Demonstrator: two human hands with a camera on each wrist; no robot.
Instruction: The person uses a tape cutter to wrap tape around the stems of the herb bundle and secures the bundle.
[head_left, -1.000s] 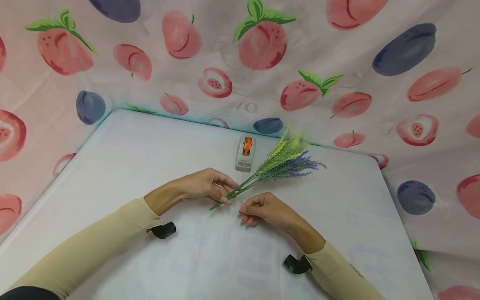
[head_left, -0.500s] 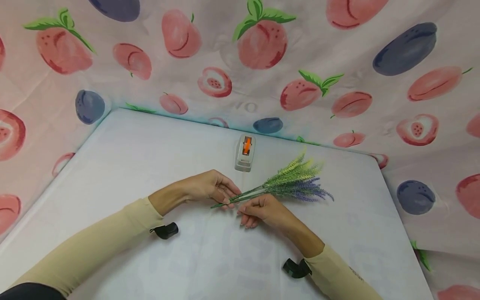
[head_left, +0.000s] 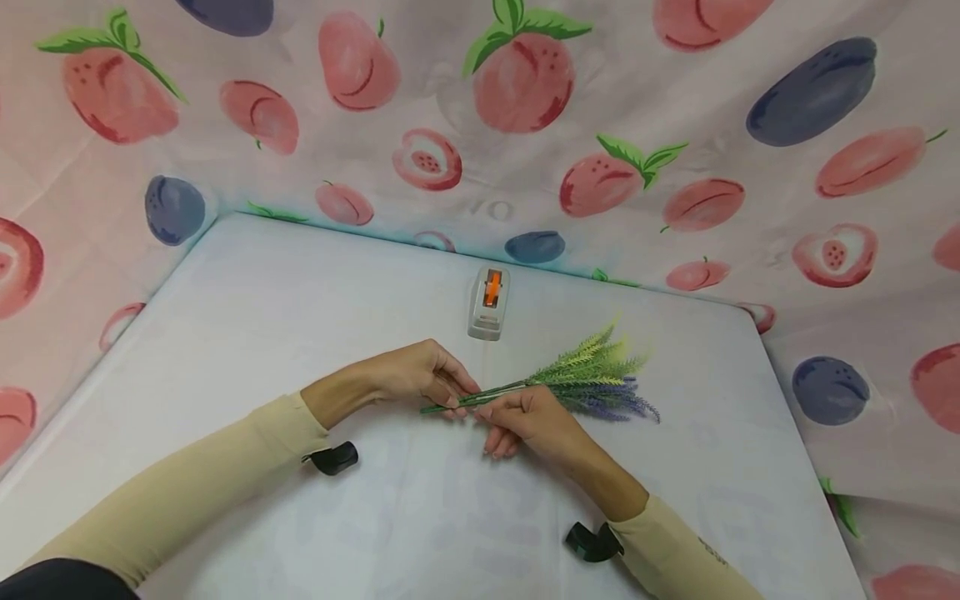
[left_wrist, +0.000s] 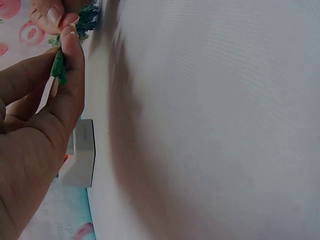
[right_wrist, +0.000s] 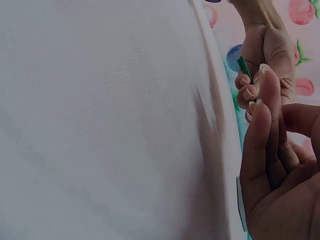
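My left hand (head_left: 427, 375) pinches the thin green stems of a bunch of artificial lavender (head_left: 592, 371), with short stem ends (left_wrist: 58, 67) sticking out past the thumb. Its yellow-green and purple heads point right, low over the table. My right hand (head_left: 528, 421) is close beside the left, thumb and index finger together right at the stems, other fingers loosely bent. I cannot tell what lies between its fingertips. In the right wrist view, my right fingers (right_wrist: 260, 135) overlap the left hand, hiding most of the stems.
A grey tape dispenser (head_left: 489, 304) with an orange wheel stands behind the hands on the white-covered table (head_left: 322, 292). Fruit-printed cloth (head_left: 517, 167) hangs along the back and sides. Black cuff-like mounts (head_left: 592, 542) sit under both wrists.
The lavender has swung down and towards me, from pointing up and right to nearly level, bringing its stems to the right fingertips. Both hands have barely moved.
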